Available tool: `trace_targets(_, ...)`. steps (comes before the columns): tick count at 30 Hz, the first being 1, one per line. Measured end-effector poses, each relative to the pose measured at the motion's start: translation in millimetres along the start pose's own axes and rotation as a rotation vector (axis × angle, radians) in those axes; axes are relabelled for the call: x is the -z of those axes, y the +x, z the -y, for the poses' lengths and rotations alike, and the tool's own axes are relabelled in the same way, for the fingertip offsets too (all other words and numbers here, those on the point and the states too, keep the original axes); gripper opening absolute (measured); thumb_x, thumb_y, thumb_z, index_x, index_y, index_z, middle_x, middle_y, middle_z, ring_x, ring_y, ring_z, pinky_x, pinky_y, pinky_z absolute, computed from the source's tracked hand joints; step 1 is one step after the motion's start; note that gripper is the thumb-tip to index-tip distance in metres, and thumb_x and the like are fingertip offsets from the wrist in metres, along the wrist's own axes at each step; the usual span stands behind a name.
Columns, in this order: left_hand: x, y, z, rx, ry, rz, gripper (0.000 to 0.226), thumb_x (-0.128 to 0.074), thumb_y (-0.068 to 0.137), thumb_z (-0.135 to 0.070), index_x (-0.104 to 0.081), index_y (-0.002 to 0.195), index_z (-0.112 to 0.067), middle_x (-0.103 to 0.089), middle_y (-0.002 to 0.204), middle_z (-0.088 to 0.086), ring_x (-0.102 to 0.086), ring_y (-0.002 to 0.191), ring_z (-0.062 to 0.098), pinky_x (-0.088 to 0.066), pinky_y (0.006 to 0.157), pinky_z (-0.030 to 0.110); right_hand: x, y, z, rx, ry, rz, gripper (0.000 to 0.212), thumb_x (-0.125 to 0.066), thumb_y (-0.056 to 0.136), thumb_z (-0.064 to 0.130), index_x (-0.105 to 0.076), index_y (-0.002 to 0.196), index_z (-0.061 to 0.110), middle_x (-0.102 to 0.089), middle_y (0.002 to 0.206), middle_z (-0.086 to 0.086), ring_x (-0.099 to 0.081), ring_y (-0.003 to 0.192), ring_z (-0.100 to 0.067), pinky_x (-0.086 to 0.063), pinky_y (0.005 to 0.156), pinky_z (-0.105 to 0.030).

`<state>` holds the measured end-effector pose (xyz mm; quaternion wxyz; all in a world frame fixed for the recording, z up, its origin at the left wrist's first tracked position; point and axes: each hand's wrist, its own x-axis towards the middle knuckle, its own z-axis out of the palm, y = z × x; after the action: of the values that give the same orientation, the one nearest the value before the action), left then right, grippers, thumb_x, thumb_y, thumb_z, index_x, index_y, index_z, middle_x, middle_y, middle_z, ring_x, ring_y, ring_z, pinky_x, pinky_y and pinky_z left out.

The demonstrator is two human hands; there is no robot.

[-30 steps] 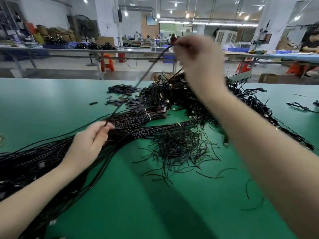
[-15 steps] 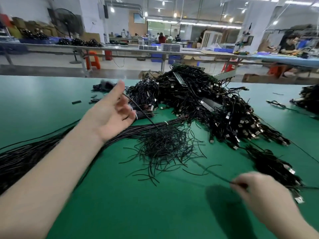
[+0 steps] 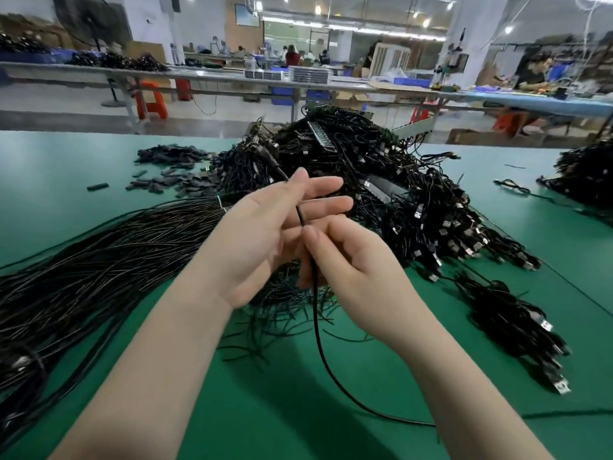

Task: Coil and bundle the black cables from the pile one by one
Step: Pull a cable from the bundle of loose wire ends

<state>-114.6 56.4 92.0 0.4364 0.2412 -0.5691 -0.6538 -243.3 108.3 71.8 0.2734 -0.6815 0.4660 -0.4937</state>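
Note:
A thin black cable (image 3: 319, 330) is stretched between both hands above the green table (image 3: 331, 433). My left hand (image 3: 262, 237) is raised with its fingers straight. Its thumb pins the cable's upper end against the fingers, and the tip sticks out toward the pile. Just below, my right hand (image 3: 358, 270) pinches the same cable between thumb and forefinger. From there the cable hangs down and curves off to the right across the table. The big pile of black cables (image 3: 381, 180) with metal plugs lies right behind the hands.
A long sheaf of straight black cables (image 3: 99, 260) runs along the left. Short black tie strands (image 3: 265, 330) are scattered under my hands, and small black pieces (image 3: 166, 180) lie at the far left. Another cable heap (image 3: 583, 174) sits at the right edge, with coiled bundles (image 3: 510, 320) at near right.
My right hand came up from the lower right to meet the left one and now pinches the cable just below it. The left hand has shifted to the right, its thumb on the cable end.

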Motion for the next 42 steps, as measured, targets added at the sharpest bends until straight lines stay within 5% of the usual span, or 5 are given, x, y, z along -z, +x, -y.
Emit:
trace_targets(22, 21, -10, -18, 0.124, -0.234, 0.332, 0.043, -0.04, 0.089, -0.044, -0.076, 0.074, -0.024, -0.076, 0.076, 0.001, -0.074, 0.076, 0.018, -0.058, 0.066, 0.027, -6, 0, -39, -0.335, 0.21, 0.505, 0.04, -0.055, 0.091, 0.05, -0.059, 0.064, 0.021, -0.043, 0.054, 0.0, -0.039, 0.049, -0.013, -0.036, 0.049, -0.024)
trace_targets(25, 24, -16, -15, 0.224, 0.05, 0.511, 0.045, -0.04, 0.092, -0.041, -0.069, 0.064, -0.021, -0.071, 0.063, 0.009, -0.071, 0.064, 0.023, -0.056, 0.064, 0.029, 17, 4, -41, -0.435, 0.133, 0.314, 0.045, -0.06, 0.078, 0.054, -0.04, 0.057, 0.02, -0.03, 0.05, 0.004, -0.025, 0.044, -0.011, -0.024, 0.045, -0.022)
trace_targets(29, 21, -9, 4, 0.307, 0.544, 0.436, 0.046, -0.029, 0.104, -0.041, -0.072, 0.102, -0.024, -0.076, 0.092, 0.008, -0.071, 0.086, 0.009, -0.054, 0.078, 0.02, 42, 7, -23, -0.389, 0.314, 0.133, 0.038, -0.049, 0.095, 0.043, -0.065, 0.068, 0.02, -0.03, 0.051, 0.009, -0.024, 0.043, -0.008, -0.024, 0.044, -0.019)
trace_targets(36, 10, 3, 0, 0.058, -0.156, 0.174, 0.048, -0.022, 0.101, -0.044, -0.057, 0.126, -0.024, -0.07, 0.12, -0.003, -0.064, 0.112, 0.008, -0.049, 0.1, 0.029, 16, -2, -6, -0.235, 0.51, 0.509, 0.024, -0.04, 0.1, 0.029, -0.061, 0.091, 0.02, -0.045, 0.057, 0.005, -0.039, 0.049, -0.011, -0.037, 0.05, -0.02)
trace_targets(42, 9, -15, -22, 0.075, -0.129, 0.393, 0.047, -0.037, 0.092, -0.044, -0.066, 0.059, -0.025, -0.062, 0.051, -0.007, -0.064, 0.049, 0.012, -0.051, 0.055, 0.019, 19, 2, -42, -0.415, 0.07, 0.492, 0.04, -0.057, 0.081, 0.053, -0.054, 0.065, 0.016, -0.035, 0.057, 0.002, -0.03, 0.049, -0.012, -0.026, 0.048, -0.024)
